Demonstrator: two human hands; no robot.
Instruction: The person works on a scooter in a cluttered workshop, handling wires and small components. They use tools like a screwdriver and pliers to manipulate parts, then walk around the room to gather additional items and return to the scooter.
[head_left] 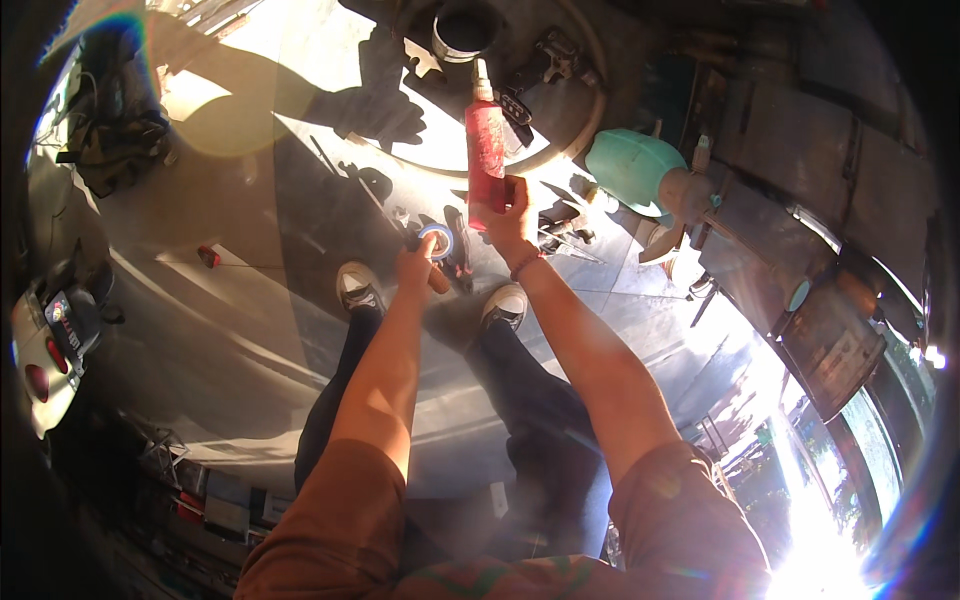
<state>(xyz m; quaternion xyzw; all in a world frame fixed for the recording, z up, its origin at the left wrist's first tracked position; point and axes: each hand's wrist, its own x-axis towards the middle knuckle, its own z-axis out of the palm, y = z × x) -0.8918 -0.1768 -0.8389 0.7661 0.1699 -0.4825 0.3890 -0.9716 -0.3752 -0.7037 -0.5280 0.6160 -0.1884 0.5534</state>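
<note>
My right hand [512,218] is wrapped round the lower part of a red spray bottle [485,150] with a white nozzle, held upright in the picture. My left hand [416,264] is closed, its fingertips on a roll of tape [449,241] with a blue rim. A thin rod [378,207] runs toward the left hand from the upper left, and a brown handle [438,279] shows at its other side. Whether these are one tool, and whether the hand grips it, I cannot tell. Loose hand tools [457,250] lie on the floor between my shoes.
Beyond the bottle, a dark cup [462,35] and metal parts lie inside a large round rim [590,120]. A turquoise container [630,165] stands right. A small red tape measure [208,257] lies left, with a dark bag [118,150] farther off. Strong sunlight glares lower right.
</note>
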